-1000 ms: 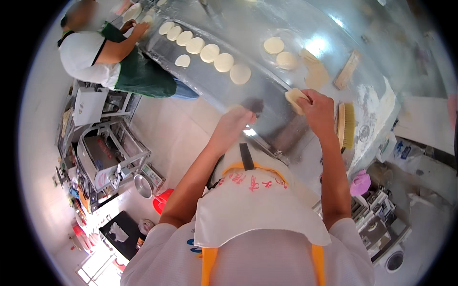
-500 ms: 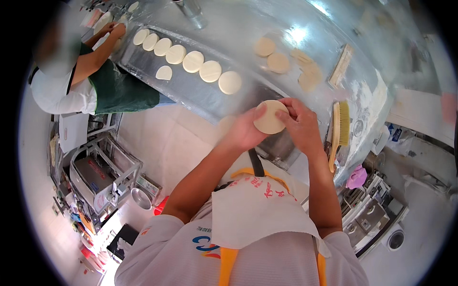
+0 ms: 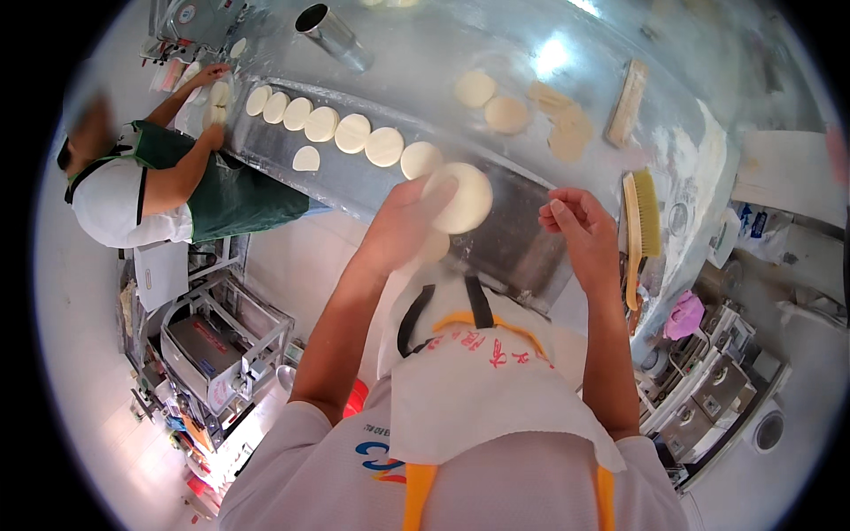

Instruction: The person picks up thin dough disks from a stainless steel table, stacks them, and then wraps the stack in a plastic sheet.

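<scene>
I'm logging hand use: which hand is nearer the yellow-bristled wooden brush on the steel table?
Right. The right hand hangs open just left of the yellow-bristled wooden brush; the left hand, holding a round dough disc, is farther left.

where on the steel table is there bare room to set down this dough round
Bare steel lies between the row of rounds and the two loose rounds, below the metal cup. Crowded: the torn dough pieces, wooden scraper and brush on the right.

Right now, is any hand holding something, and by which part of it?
The left hand holds a round flat dough disc, fingers on its left edge and face. The right hand holds nothing; its fingers are loosely curled, apart from the disc.
</scene>
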Available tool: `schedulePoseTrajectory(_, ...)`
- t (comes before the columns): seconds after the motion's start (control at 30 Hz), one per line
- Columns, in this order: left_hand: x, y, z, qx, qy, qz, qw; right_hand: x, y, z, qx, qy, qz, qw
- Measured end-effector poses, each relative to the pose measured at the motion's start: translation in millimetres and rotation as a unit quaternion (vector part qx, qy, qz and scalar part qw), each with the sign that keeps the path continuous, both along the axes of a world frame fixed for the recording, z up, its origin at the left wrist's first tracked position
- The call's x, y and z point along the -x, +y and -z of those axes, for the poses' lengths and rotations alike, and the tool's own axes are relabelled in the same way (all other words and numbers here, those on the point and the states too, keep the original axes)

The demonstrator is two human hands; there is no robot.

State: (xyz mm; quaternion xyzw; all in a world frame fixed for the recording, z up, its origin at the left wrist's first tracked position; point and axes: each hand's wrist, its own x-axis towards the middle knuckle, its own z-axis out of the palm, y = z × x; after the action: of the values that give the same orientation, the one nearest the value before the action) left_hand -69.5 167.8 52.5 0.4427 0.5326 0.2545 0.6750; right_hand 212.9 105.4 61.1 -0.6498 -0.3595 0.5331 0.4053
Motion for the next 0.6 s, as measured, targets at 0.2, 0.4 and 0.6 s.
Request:
schedulePoseTrajectory(0.2, -13.3, 3.2, -25.7, 0.004, -0.066, -0.012, 0.998, 2.1, 5.8, 15.5, 0.019, 0.040, 0.038, 0.998)
schedulePoseTrajectory(0.4, -9.4, 5.0, -5.1, -0.004, -0.026, 0.036, 0.999, 14.2, 30.8, 40.3, 0.000, 0.088, -0.005, 0.996)
schedulePoseTrajectory(0.6, -31.1, -0.8, 20.3, -0.064, 0.082, 0.072, 0.992, 40.5, 52.2, 81.7, 0.163, 0.404, -0.075, 0.897)
